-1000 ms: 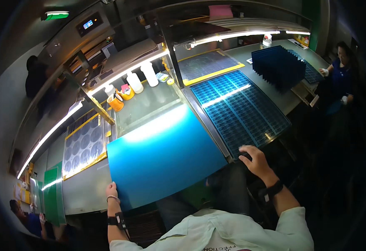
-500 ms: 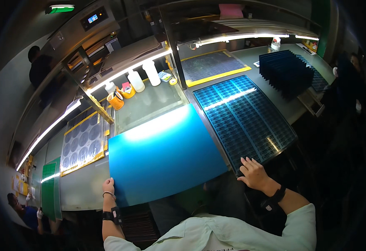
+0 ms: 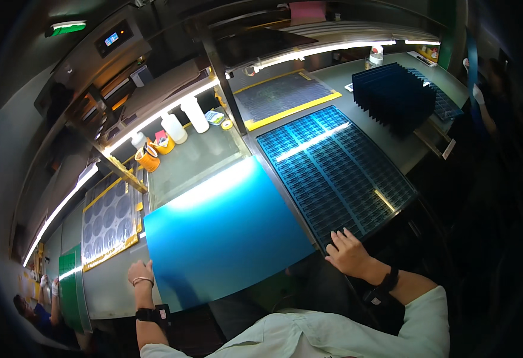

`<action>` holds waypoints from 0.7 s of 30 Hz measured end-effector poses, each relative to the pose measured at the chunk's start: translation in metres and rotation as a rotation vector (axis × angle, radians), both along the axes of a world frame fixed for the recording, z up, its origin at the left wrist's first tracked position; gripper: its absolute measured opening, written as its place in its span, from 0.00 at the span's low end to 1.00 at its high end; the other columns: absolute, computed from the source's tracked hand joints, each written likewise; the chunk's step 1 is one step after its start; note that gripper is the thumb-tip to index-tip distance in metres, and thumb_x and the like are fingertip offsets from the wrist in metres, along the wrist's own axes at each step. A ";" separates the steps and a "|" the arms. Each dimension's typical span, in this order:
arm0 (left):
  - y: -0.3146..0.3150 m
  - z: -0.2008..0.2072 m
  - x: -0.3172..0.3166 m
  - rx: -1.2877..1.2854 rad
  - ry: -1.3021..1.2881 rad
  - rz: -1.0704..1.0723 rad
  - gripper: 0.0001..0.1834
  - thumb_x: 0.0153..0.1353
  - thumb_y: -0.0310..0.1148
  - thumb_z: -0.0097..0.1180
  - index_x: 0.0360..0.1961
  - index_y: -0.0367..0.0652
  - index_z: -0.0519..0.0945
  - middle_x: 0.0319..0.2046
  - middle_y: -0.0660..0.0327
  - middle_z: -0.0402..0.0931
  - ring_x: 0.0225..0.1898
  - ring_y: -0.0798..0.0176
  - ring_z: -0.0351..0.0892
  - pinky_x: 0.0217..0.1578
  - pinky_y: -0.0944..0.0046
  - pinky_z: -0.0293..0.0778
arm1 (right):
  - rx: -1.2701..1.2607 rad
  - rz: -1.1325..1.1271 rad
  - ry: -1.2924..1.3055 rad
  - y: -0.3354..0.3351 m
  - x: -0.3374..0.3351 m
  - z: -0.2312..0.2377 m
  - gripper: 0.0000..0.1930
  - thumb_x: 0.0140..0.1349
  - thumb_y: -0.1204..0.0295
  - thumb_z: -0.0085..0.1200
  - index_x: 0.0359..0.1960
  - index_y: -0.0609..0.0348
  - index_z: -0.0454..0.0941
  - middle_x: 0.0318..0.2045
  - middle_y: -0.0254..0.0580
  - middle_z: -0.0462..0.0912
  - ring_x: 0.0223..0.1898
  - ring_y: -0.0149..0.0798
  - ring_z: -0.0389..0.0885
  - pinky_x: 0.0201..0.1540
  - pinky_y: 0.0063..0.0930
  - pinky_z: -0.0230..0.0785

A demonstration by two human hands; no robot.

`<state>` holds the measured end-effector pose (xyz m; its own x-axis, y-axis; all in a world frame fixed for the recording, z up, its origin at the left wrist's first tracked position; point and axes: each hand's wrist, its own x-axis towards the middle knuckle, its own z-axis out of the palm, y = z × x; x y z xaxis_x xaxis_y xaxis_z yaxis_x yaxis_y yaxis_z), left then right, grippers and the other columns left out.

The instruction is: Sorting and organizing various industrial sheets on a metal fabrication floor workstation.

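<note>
A smooth blue sheet [image 3: 225, 238] lies in front of me, its near edge jutting past the table edge. At its left edge is my left hand [image 3: 140, 272], with curled fingers closed at the rim; the fingertips are partly hidden. To the right of the sheet lies a dark blue panel [image 3: 339, 173] printed with rows of small repeated patterns. My right hand [image 3: 349, 256] rests at that panel's near corner, fingers stretched out and slightly spread, holding nothing.
Plastic bottles [image 3: 174, 129] and orange cups [image 3: 147, 159] stand behind the sheet. A rack of upright dark panels [image 3: 393, 98] is at the far right. Frame posts [image 3: 217, 71] rise from the bench. A co-worker's gloved hand [image 3: 479, 95] is near a blue panel; another person works far left.
The view has swung, so the bench appears shifted left. My left hand has slid slightly outward and away from the sheet's near corner. At right, a co-worker's upright blue panel has come into view.
</note>
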<state>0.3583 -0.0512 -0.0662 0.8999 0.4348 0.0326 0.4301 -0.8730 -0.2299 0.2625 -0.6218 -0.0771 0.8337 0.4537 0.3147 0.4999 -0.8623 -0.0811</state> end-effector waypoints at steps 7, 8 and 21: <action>-0.184 0.035 0.080 -0.459 -0.345 -0.965 0.10 0.51 0.35 0.61 0.31 0.41 0.79 0.32 0.54 0.75 0.37 0.52 0.74 0.40 0.57 0.70 | -0.040 0.108 -0.112 -0.006 0.001 -0.013 0.04 0.45 0.73 0.48 0.19 0.60 0.69 0.21 0.47 0.74 0.26 0.47 0.76 0.44 0.39 0.71; -0.218 0.031 0.085 -0.492 -0.324 -1.058 0.11 0.50 0.36 0.61 0.32 0.41 0.79 0.33 0.54 0.76 0.38 0.52 0.74 0.41 0.58 0.70 | 0.090 0.058 -0.180 -0.014 0.011 -0.005 0.03 0.44 0.74 0.47 0.17 0.56 0.67 0.16 0.40 0.68 0.21 0.43 0.71 0.35 0.37 0.71; -0.447 -0.029 0.075 -0.386 0.199 -1.251 0.51 0.47 0.71 0.44 0.66 0.53 0.51 0.67 0.52 0.40 0.69 0.49 0.32 0.63 0.42 0.35 | 0.646 -0.440 -0.249 -0.105 0.087 0.138 0.06 0.62 0.77 0.44 0.27 0.63 0.71 0.19 0.38 0.74 0.19 0.30 0.78 0.21 0.20 0.69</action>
<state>0.4328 -0.4985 -0.0954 0.6732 -0.7347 -0.0835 -0.7193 -0.6769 0.1562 0.3494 -0.7265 0.0605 0.7644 -0.2323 0.6014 0.1960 -0.8050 -0.5600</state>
